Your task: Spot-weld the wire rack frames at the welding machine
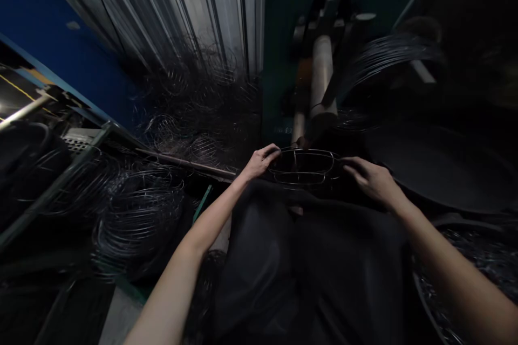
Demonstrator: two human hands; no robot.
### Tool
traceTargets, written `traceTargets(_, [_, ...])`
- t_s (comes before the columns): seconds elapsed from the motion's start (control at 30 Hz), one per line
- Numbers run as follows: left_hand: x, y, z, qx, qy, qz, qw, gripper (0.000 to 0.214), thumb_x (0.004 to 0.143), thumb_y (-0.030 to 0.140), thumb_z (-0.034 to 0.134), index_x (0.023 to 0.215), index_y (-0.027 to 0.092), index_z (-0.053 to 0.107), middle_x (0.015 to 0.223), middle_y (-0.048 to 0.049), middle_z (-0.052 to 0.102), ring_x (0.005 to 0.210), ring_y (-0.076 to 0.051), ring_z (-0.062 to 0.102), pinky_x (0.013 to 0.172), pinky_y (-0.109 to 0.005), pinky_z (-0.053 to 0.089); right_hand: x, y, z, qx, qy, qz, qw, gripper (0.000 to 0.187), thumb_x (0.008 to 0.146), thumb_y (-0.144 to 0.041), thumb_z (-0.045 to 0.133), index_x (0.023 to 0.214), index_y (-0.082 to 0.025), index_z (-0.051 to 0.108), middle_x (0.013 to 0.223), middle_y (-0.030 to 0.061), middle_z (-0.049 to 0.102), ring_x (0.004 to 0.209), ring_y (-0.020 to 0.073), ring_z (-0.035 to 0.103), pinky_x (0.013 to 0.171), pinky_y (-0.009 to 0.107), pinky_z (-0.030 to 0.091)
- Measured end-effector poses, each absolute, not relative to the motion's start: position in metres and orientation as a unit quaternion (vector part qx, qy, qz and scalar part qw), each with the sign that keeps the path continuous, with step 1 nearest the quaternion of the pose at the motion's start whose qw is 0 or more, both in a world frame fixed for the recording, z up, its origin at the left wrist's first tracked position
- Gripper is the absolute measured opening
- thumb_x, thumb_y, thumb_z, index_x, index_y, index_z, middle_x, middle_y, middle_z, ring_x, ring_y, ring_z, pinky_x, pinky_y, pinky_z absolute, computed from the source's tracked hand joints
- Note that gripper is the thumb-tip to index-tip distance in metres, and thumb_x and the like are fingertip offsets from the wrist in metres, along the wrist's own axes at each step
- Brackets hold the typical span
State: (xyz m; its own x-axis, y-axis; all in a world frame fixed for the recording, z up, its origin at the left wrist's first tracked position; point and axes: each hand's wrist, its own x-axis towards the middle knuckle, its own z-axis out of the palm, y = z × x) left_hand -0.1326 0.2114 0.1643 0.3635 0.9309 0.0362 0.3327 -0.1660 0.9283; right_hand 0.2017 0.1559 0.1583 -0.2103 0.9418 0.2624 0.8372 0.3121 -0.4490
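Note:
A small wire frame (303,167), made of oval rings with cross wires, sits in front of me above my dark apron. My left hand (262,160) grips its left rim with curled fingers. My right hand (370,178) holds its right rim, fingers closed over the wire. Just behind the frame stands a machine with a pale upright cylinder (322,78).
A heap of finished wire frames (140,215) lies at the left, and a tangled pile of more frames (194,102) rests against a corrugated metal wall. A dark round tub (441,167) is at the right. Wire coils (384,56) hang at the upper right.

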Motion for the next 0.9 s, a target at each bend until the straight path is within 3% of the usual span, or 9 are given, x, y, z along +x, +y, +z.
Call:
traceTargets(0.1, [-0.148,0.200,0.165,0.696,0.467,0.324,0.439,0.040,0.097,0.052,0.052,0.095,0.015,0.066,0.092,-0.0051,0.067,0.088,-0.016,0.058,0.086,-0.026,0.046,0.191,0.152,0.154,-0.559,-0.780,0.149,0.240,0.025,0.096,-0.035,0.049,0.105,-0.021,0.069,0.104,0.0097,0.075,0.092,0.0232,0.070,0.082,0.031,0.052])
traceTargets(0.27, [-0.146,0.192,0.217,0.773,0.508,0.234,0.299,0.038,0.092,0.046,0.064,0.123,0.024,0.067,0.127,-0.0085,0.068,0.120,-0.026,0.053,0.107,-0.042,0.040,0.157,0.146,0.180,-0.538,-0.818,0.022,0.204,0.034,0.097,-0.024,0.043,0.104,-0.017,0.075,0.083,0.0100,0.071,0.078,0.0202,0.065,0.067,0.028,0.047])
traceTargets(0.37, [-0.126,0.192,0.246,0.834,0.477,0.119,0.252,0.049,0.086,0.040,0.074,0.131,0.024,0.066,0.124,-0.0080,0.071,0.122,-0.029,0.051,0.109,-0.046,0.037,0.145,0.146,0.192,-0.532,-0.826,-0.051,0.182,0.038,0.098,-0.020,0.040,0.105,-0.016,0.076,0.082,0.0108,0.071,0.078,0.0206,0.062,0.062,0.029,0.043])
traceTargets(0.47, [-0.110,0.197,0.250,0.857,0.459,0.048,0.228,0.040,0.090,0.031,0.071,0.127,0.016,0.069,0.116,-0.0103,0.074,0.117,-0.028,0.056,0.105,-0.042,0.041,0.139,0.148,0.196,-0.559,-0.811,-0.054,0.164,0.035,0.100,-0.026,0.042,0.111,-0.018,0.074,0.082,0.0105,0.070,0.078,0.0215,0.062,0.060,0.029,0.040])
traceTargets(0.63, [-0.107,0.202,0.240,0.868,0.439,0.056,0.223,0.032,0.092,0.020,0.067,0.122,0.010,0.070,0.112,-0.0134,0.074,0.109,-0.025,0.066,0.094,-0.032,0.049,0.139,0.154,0.193,-0.588,-0.790,0.019,0.175,0.049,0.103,-0.047,0.039,0.135,-0.020,0.064,0.092,0.0104,0.071,0.079,0.0240,0.065,0.060,0.031,0.042])
traceTargets(0.9, [-0.107,0.206,0.243,0.874,0.432,0.052,0.214,0.033,0.094,0.027,0.066,0.123,0.010,0.066,0.114,-0.0144,0.074,0.111,-0.026,0.069,0.092,-0.032,0.050,0.155,0.178,0.188,-0.549,-0.804,0.114,0.198,0.050,0.100,-0.052,0.042,0.132,-0.025,0.068,0.109,0.0090,0.074,0.095,0.0276,0.069,0.081,0.041,0.054])
